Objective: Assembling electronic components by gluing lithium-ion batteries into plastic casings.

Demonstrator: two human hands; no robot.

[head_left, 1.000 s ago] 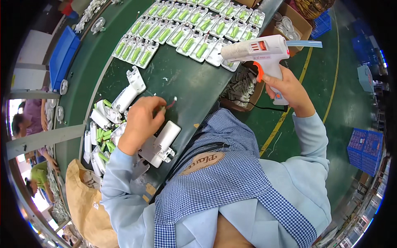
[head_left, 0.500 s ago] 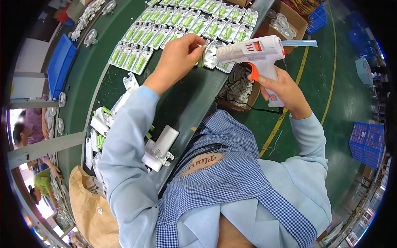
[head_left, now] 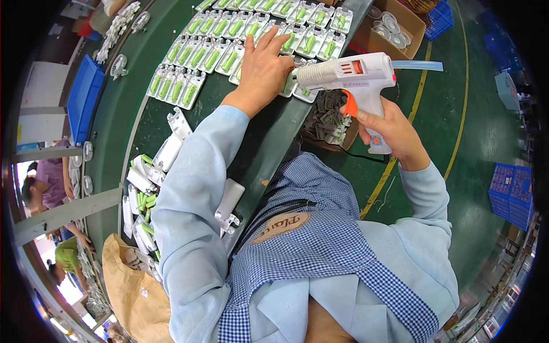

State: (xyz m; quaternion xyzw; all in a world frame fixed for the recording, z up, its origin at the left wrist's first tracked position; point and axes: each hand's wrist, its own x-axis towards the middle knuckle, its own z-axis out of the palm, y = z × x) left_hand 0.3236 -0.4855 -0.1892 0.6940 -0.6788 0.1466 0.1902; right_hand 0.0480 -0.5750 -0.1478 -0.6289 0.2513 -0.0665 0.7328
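Cardboard box (head_left: 400, 26) of round discs (head_left: 388, 24)

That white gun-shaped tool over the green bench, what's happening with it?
A person holds a white glue gun by its grip in the right hand, with the nozzle aimed at rows of small white casings with green cells laid out on the green bench. The left hand rests flat on the casings beside the nozzle. More loose casings are piled near the left elbow.
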